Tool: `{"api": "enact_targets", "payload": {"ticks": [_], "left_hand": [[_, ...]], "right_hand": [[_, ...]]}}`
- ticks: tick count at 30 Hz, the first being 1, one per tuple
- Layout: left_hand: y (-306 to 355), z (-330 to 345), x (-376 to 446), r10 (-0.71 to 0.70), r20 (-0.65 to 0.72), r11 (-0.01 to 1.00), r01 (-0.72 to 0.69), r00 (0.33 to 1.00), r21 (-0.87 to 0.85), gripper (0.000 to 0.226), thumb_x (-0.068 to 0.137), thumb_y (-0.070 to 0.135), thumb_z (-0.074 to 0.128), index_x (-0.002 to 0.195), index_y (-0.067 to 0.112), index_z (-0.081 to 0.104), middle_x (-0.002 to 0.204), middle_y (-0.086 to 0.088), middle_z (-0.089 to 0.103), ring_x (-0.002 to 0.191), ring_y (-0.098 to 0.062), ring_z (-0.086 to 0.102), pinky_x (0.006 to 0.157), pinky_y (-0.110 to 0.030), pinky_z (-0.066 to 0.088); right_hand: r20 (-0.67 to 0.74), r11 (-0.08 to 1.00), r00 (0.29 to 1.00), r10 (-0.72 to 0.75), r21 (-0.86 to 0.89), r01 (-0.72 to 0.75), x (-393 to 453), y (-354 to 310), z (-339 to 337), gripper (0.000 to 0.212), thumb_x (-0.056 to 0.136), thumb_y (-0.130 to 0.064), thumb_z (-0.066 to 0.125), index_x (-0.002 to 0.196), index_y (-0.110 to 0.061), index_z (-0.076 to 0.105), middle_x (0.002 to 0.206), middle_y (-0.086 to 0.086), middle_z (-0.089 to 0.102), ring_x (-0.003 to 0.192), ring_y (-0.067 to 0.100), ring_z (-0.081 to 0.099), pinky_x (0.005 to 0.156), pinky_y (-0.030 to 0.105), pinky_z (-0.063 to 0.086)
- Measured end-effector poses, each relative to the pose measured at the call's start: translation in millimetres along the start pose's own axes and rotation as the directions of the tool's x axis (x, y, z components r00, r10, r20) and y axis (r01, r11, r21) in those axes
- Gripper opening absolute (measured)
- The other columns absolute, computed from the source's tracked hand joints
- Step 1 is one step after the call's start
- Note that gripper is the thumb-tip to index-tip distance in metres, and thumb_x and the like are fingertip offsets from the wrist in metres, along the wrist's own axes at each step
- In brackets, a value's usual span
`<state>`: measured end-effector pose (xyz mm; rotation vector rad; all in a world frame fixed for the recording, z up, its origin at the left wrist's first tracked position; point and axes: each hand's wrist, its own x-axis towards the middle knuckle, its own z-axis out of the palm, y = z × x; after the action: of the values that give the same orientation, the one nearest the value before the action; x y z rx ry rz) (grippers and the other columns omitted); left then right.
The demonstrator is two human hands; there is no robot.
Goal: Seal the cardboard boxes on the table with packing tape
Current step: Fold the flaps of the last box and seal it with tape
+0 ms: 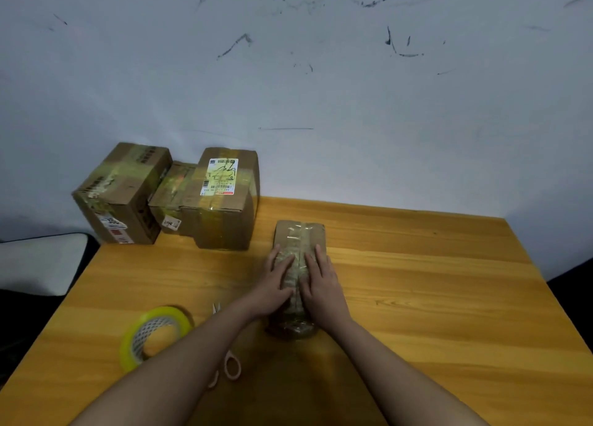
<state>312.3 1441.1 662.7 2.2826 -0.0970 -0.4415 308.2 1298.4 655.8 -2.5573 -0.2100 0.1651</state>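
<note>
Here, from the head camera, a small taped cardboard box [300,265] lies mid-table [417,281]. The left hand [276,281] and right hand [321,284] press flat on it, fingers straight. At eight o'clock sit a yellow tape roll [154,336] and pink-handled scissors [229,361]; at ten o'clock, three taped boxes [224,201].

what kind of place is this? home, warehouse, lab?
Probably a makeshift packing corner in a plain room, not a warehouse: a wooden table pushed against a scuffed white wall, a few taped cardboard boxes stacked at the back, and one tape roll beside scissors.
</note>
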Motion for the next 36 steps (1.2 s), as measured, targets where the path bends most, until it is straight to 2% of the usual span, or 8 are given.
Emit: {"api": "enact_targets", "payload": {"ticks": [4, 8, 13, 17, 22, 29, 33, 36], "left_hand": [[11.3, -11.2, -7.7, -0.009, -0.186, 0.984, 0.042, 0.983, 0.176, 0.048, 0.085, 0.026, 0.068, 0.13, 0.025, 0.049, 0.145, 0.004, 0.026, 0.128, -0.017, 0.039, 0.101, -0.028, 0.043], [19.1, -11.4, -15.8, 0.027, -0.168, 0.934, 0.035, 0.985, 0.356, 0.047, 0.088, 0.031, 0.062, 0.132, 0.027, 0.047, 0.143, 0.003, 0.033, 0.128, -0.018, 0.037, 0.103, -0.034, 0.042], [8.8, -36.9, -38.7, 0.108, -0.103, 0.972, -0.083, 0.989, 0.221, 0.04, 0.094, 0.022, 0.055, 0.134, 0.025, 0.05, 0.146, 0.007, 0.035, 0.135, -0.013, 0.03, 0.111, -0.031, 0.032], [-35.5, -71.9, -64.5, 0.093, -0.162, 0.985, -0.066, 0.983, 0.162, 0.031, 0.095, 0.019, 0.052, 0.126, 0.024, 0.057, 0.13, 0.007, 0.051, 0.115, -0.01, 0.05, 0.091, -0.023, 0.044], [-126.2, -98.9, -105.9, -0.152, -0.124, 0.904, 0.189, 0.98, 0.382, 0.032, 0.093, 0.028, 0.051, 0.124, 0.024, 0.055, 0.124, 0.001, 0.06, 0.111, -0.017, 0.056, 0.092, -0.031, 0.045], [-171.9, -78.2, -130.8, -0.324, 0.237, 0.652, 0.034, 0.916, 0.758, 0.069, 0.087, 0.045, 0.059, 0.143, 0.016, 0.031, 0.145, -0.008, 0.04, 0.134, -0.027, 0.038, 0.113, -0.046, 0.018], [-173.0, -71.1, -129.3, -0.208, 0.127, 0.65, 0.041, 0.97, 0.759, 0.033, 0.092, 0.029, 0.054, 0.122, 0.016, 0.053, 0.127, -0.008, 0.058, 0.118, -0.024, 0.053, 0.11, -0.041, 0.029], [-175.3, -87.1, -125.7, -0.159, 0.049, 0.784, 0.096, 0.986, 0.614, 0.029, 0.085, 0.04, 0.059, 0.107, 0.022, 0.059, 0.109, -0.001, 0.065, 0.103, -0.021, 0.061, 0.087, -0.032, 0.045]], "right_hand": [[-0.105, 0.997, 0.993, 0.06, 0.057, -0.054, 7.5, 1.4, -14.4, 0.044, 0.091, -0.023, 0.058, 0.135, -0.022, 0.051, 0.144, -0.001, 0.037, 0.132, 0.019, 0.035, 0.11, 0.033, 0.033], [-0.081, 0.995, 0.992, 0.099, -0.006, -0.1, 10.7, -8.8, -23.1, 0.041, 0.089, -0.024, 0.06, 0.13, -0.021, 0.054, 0.135, 0.002, 0.04, 0.125, 0.02, 0.037, 0.105, 0.03, 0.036], [-0.243, 0.986, 0.963, 0.114, -0.091, -0.139, 5.3, -33.1, -25.1, 0.033, 0.093, -0.029, 0.053, 0.126, -0.025, 0.057, 0.128, 0.0, 0.05, 0.124, 0.021, 0.04, 0.1, 0.038, 0.032], [-0.444, 0.992, 0.887, -0.125, -0.036, 0.121, -5.5, -72.6, -2.0, 0.027, 0.087, -0.018, 0.06, 0.114, -0.021, 0.064, 0.114, -0.003, 0.058, 0.111, 0.017, 0.049, 0.091, 0.035, 0.039], [-0.044, 0.947, 0.946, -0.32, -0.043, 0.318, -9.3, -128.5, 62.9, 0.019, 0.093, -0.023, 0.052, 0.104, -0.023, 0.066, 0.101, -0.004, 0.064, 0.099, 0.014, 0.054, 0.085, 0.03, 0.047], [0.286, 0.999, 0.957, 0.042, -0.012, -0.04, -21.4, -140.4, 132.6, 0.033, 0.096, -0.014, 0.046, 0.128, -0.017, 0.055, 0.132, 0.004, 0.053, 0.125, 0.022, 0.042, 0.103, 0.028, 0.034], [0.417, 0.992, 0.903, 0.105, 0.023, -0.126, -28.1, -135.5, 138.8, 0.045, 0.095, -0.019, 0.054, 0.139, -0.014, 0.045, 0.142, 0.008, 0.045, 0.131, 0.024, 0.041, 0.106, 0.028, 0.033], [0.427, 0.971, 0.902, 0.064, 0.184, -0.156, -33.5, -133.4, 131.8, 0.069, 0.088, -0.028, 0.069, 0.146, -0.016, 0.034, 0.146, 0.006, 0.038, 0.133, 0.02, 0.04, 0.106, 0.025, 0.035]]}}
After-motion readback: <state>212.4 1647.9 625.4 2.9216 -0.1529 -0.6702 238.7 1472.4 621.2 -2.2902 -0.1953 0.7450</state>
